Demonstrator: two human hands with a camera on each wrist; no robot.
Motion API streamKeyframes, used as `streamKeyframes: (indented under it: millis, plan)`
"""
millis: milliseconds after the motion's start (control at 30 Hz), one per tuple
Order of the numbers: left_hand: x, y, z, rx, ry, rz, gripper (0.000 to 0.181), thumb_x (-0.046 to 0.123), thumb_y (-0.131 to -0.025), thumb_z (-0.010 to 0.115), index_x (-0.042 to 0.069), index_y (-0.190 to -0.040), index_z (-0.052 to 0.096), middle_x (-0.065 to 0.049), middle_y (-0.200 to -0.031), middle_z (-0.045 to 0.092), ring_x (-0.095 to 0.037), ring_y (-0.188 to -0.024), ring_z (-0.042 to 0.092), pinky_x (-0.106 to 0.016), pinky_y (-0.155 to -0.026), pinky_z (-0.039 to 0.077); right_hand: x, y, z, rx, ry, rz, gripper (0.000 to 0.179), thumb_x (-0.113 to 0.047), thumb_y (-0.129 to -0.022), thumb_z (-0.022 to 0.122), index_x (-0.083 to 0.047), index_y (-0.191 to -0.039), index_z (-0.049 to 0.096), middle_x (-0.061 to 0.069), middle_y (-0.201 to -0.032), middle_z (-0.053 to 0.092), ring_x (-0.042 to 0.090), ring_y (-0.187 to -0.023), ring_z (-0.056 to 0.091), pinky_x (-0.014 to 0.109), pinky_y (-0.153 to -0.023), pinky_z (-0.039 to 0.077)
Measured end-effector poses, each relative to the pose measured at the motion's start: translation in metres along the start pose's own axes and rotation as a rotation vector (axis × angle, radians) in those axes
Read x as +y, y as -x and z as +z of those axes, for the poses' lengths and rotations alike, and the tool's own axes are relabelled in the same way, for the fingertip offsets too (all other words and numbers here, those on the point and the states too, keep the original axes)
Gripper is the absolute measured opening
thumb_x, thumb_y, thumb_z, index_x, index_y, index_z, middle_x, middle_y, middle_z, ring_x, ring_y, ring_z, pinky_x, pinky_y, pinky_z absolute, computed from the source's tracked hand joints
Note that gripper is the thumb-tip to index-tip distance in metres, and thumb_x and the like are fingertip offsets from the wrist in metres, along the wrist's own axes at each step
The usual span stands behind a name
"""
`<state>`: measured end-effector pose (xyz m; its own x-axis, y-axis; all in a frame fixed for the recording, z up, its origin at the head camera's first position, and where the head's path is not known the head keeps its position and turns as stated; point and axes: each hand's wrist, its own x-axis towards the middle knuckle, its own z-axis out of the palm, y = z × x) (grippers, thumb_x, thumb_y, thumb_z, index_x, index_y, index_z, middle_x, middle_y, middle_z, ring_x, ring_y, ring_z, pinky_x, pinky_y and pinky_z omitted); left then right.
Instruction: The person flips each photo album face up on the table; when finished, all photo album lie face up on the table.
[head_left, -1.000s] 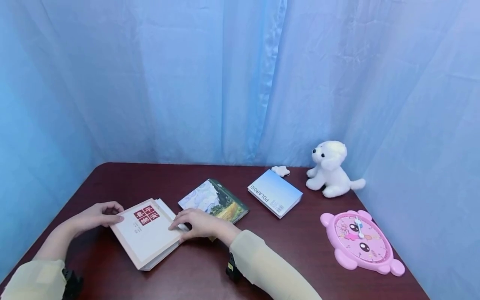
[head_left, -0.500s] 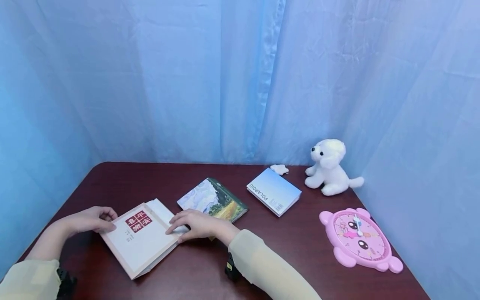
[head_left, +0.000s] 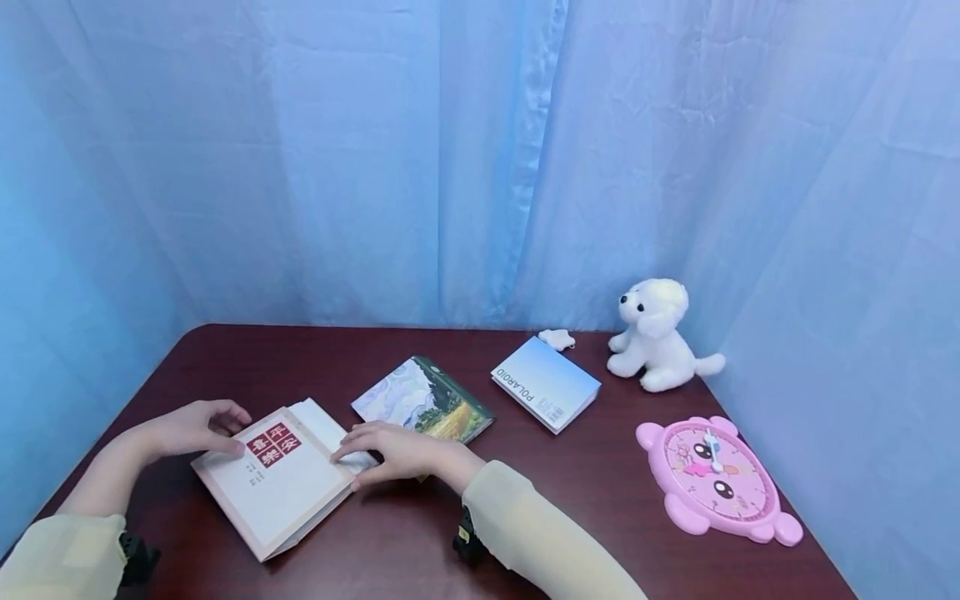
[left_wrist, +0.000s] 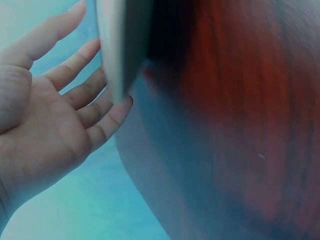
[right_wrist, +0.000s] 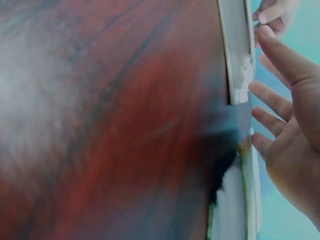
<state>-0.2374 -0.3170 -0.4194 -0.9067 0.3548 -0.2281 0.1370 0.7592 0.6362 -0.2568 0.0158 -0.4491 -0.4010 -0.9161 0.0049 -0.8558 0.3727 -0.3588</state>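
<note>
A thick pale book (head_left: 281, 492) with a red square of characters on its cover lies tilted at the front left. A white panel (head_left: 318, 421) shows along its upper right side; whether it is part of the book cannot be told. My left hand (head_left: 195, 433) is at the book's left corner, thumb by the cover; in the left wrist view its fingers (left_wrist: 75, 95) are loosely spread against the edge. My right hand (head_left: 393, 450) rests at the right side, fingers over the white panel. In the right wrist view, its fingers look fairly straight beside the book's edge (right_wrist: 237, 55).
A book with a painted landscape cover (head_left: 427, 400) lies just behind my right hand. Farther right are a blue-white POLAROID album (head_left: 547, 383), a small white star-shaped item (head_left: 557, 339), a white plush dog (head_left: 652, 333) and a pink clock (head_left: 716, 479). Blue curtains (head_left: 480, 167) surround the table.
The pale book has slid left and a little nearer, baring more of the white panel. My left hand moved left with it, then shifted slightly back. My right hand has barely moved.
</note>
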Motion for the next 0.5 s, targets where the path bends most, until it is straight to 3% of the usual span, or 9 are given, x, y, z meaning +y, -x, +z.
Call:
streamKeyframes:
  millis: [200,500]
  plan:
    - [0.026,-0.006,-0.005,0.093,-0.093,0.090,0.061,0.030,-0.082,0.073,-0.009,-0.124,0.052,-0.027,-0.117,0.057,-0.044,-0.107,0.055,-0.051,-0.084,0.050,-0.001,0.009,-0.015,0.034,-0.032,0.016,0.056,-0.038,-0.086,0.068,-0.016,-0.135,0.053,0.000,-0.139,0.050,0.011,-0.135,0.036,0.018,-0.110,0.025]
    - [0.064,-0.023,-0.002,0.212,-0.094,0.162,0.058,0.034,-0.086,0.068,-0.005,-0.127,0.052,-0.023,-0.119,0.058,-0.039,-0.109,0.055,-0.052,-0.087,0.048,0.005,0.036,-0.044,0.061,-0.060,0.045,0.055,-0.035,-0.087,0.067,-0.016,-0.137,0.051,0.006,-0.144,0.045,0.020,-0.138,0.032,0.028,-0.112,0.027]
